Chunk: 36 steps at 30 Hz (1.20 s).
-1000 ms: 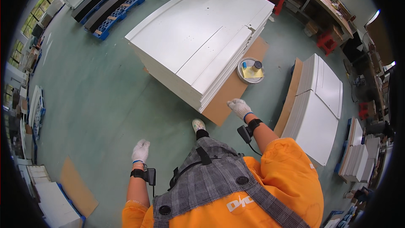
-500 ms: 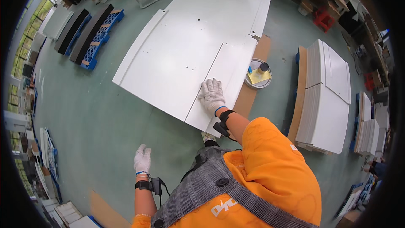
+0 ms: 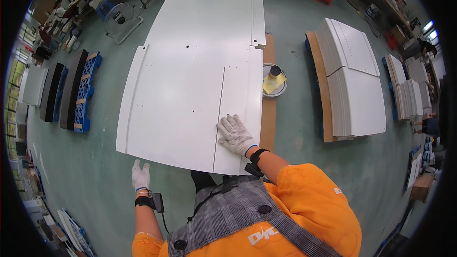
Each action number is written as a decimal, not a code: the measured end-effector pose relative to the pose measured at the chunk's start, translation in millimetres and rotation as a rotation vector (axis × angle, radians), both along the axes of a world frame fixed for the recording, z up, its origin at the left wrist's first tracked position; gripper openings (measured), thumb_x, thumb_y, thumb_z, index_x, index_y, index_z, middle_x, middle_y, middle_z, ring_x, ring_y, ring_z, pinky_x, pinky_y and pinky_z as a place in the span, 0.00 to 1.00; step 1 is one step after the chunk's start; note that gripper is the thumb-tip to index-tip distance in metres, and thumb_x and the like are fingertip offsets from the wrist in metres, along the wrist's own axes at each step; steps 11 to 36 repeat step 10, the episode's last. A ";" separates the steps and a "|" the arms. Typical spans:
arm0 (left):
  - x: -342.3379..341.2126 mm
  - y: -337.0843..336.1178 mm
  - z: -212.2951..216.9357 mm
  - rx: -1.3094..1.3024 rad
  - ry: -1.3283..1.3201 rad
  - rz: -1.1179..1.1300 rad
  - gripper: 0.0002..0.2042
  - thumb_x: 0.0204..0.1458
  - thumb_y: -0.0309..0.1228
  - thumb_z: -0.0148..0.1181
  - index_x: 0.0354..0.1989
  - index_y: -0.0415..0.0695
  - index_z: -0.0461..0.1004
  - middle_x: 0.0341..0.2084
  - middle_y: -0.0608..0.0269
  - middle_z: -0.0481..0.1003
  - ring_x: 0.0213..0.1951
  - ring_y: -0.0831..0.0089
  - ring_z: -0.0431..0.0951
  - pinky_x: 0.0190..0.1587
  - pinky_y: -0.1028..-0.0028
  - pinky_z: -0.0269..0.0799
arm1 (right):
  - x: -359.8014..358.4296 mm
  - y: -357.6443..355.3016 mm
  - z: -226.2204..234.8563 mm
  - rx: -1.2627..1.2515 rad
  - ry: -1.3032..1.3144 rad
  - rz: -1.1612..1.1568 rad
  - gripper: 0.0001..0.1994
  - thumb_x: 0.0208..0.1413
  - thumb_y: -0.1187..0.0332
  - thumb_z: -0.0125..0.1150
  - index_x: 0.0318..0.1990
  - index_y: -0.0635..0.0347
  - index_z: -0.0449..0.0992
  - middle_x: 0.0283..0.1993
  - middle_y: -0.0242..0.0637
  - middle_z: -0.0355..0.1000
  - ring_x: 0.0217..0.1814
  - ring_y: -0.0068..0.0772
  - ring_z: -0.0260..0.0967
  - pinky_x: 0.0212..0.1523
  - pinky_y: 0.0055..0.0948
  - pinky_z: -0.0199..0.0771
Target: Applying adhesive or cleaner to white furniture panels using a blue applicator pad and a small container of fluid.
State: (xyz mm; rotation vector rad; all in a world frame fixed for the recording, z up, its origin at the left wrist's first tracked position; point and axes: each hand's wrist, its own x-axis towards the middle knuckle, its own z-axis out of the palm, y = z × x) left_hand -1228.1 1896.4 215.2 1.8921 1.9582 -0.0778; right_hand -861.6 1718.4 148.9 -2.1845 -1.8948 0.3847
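My right hand (image 3: 234,135) lies flat, fingers spread, on the narrow panel (image 3: 238,114); left hand (image 3: 140,176) open, empty. Stiff, smooth, probably heavy: I'd grip its edges.

Smooth matt white panel (image 3: 190,81); knitted cloth glove on right hand (image 3: 234,134).

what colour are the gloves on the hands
White, with blue cuffs: right hand, left hand, head view.

White gloves cover both hands (image 3: 234,134). The panels (image 3: 190,81) are white, the floor (image 3: 90,162) green, the sleeves (image 3: 309,195) orange, the vest (image 3: 238,219) grey check, the pallet (image 3: 84,93) blue, the tin (image 3: 273,81) grey with yellow.
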 end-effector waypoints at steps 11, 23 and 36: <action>3.8 168.6 -23.7 0.066 0.092 -0.128 0.39 0.46 0.40 0.62 0.63 0.34 0.52 0.61 0.39 0.57 0.63 0.50 0.57 0.64 0.65 0.55 | -34.7 7.8 -21.4 -0.125 -0.053 -0.606 0.35 0.55 0.49 0.48 0.66 0.58 0.53 0.71 0.45 0.46 0.74 0.50 0.35 0.73 0.44 0.28; 3.8 168.6 -23.7 0.066 0.092 -0.128 0.39 0.46 0.40 0.62 0.63 0.34 0.52 0.61 0.39 0.57 0.63 0.50 0.57 0.64 0.65 0.55 | -34.7 7.8 -21.4 -0.125 -0.053 -0.606 0.35 0.55 0.49 0.48 0.66 0.58 0.53 0.71 0.45 0.46 0.74 0.50 0.35 0.73 0.44 0.28; 3.8 168.6 -23.7 0.066 0.092 -0.128 0.39 0.46 0.40 0.62 0.63 0.34 0.52 0.61 0.39 0.57 0.63 0.50 0.57 0.64 0.65 0.55 | -34.7 7.8 -21.4 -0.125 -0.053 -0.606 0.35 0.55 0.49 0.48 0.66 0.58 0.53 0.71 0.45 0.46 0.74 0.50 0.35 0.73 0.44 0.28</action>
